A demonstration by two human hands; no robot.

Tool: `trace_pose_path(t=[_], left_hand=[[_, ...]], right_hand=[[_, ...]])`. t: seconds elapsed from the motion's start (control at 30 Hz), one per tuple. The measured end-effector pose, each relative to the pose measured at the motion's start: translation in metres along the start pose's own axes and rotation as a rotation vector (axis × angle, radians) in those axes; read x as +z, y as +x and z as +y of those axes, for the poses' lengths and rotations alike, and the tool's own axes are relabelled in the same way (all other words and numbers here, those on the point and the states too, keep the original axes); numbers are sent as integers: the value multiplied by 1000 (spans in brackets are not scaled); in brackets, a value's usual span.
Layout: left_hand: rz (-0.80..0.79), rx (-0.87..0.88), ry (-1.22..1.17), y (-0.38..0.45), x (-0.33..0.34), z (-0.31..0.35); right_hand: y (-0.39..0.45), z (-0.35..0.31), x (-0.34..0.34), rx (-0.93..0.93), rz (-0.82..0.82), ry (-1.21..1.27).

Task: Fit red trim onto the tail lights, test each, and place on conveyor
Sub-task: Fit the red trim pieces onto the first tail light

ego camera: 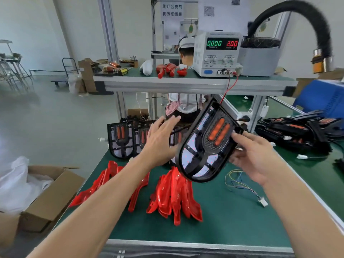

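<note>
An open cardboard box [50,198] at the left holds white plastic wrap. On the green mat [232,216] lie two heaps of glossy red trim [175,194]. The left hand [160,140] has its fingers spread and touches nothing. The right hand [255,155] grips the edge of one black, rounded tail light [204,146], held tilted above the mat. Three more stand behind it.

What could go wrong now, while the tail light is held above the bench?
Only the right hand grips the tail light; the left hand is open beside it, so it may slip onto the red trim pieces. The red wire from the power supply may snag.
</note>
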State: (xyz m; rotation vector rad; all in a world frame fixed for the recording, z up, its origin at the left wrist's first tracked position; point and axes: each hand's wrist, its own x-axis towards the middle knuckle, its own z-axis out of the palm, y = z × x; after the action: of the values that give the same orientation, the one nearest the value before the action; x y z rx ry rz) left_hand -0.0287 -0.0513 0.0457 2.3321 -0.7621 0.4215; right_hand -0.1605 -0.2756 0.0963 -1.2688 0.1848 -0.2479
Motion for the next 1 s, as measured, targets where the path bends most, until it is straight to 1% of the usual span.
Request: trace_pose_path(t=[0.07, 0.1, 0.13, 0.2, 0.23, 0.3, 0.37, 0.4, 0.43, 0.5, 0.57, 0.73, 0.9, 0.97, 1.0], left_hand=[[-203, -2, 140, 5, 12, 19], [-265, 6, 169, 6, 19, 29], [-295, 11, 170, 5, 26, 39], [-328, -10, 99, 1, 38, 55], [-358, -36, 46, -4, 41, 63], [-465, -153, -200, -12, 49, 76], [-603, -390, -521, -22, 59, 91], [-646, -522, -631, -27, 67, 95], [-669, -621, -680, -32, 75, 96], [-675, -726, -654, -43, 90, 93], [-637, -736, -603, -55, 101, 86], [-497, -641, -660, -70, 107, 76], [-422, -516, -470, -73, 111, 82], [-441, -462, -384, -74, 115, 85], [-458, -431, -345, -75, 118, 87]], right_hand=[[-21, 8, -21, 62, 48, 69], [-30, 14, -31, 96, 77, 89], [-39, 20, -41, 132, 113, 105], [-57, 36, -60, 198, 204, 136], [-65, 44, -68, 226, 254, 152], [-79, 62, -80, 288, 343, 178], [-90, 80, -86, 346, 410, 213], [-93, 88, -87, 364, 441, 241], [-96, 95, -88, 378, 470, 270], [-96, 105, -87, 409, 516, 305], [-91, 112, -90, 447, 550, 317], [-77, 119, -93, 462, 610, 333], [-77, 132, -92, 379, 650, 356], [-79, 141, -91, 339, 660, 259], [-80, 147, -93, 320, 657, 133]])
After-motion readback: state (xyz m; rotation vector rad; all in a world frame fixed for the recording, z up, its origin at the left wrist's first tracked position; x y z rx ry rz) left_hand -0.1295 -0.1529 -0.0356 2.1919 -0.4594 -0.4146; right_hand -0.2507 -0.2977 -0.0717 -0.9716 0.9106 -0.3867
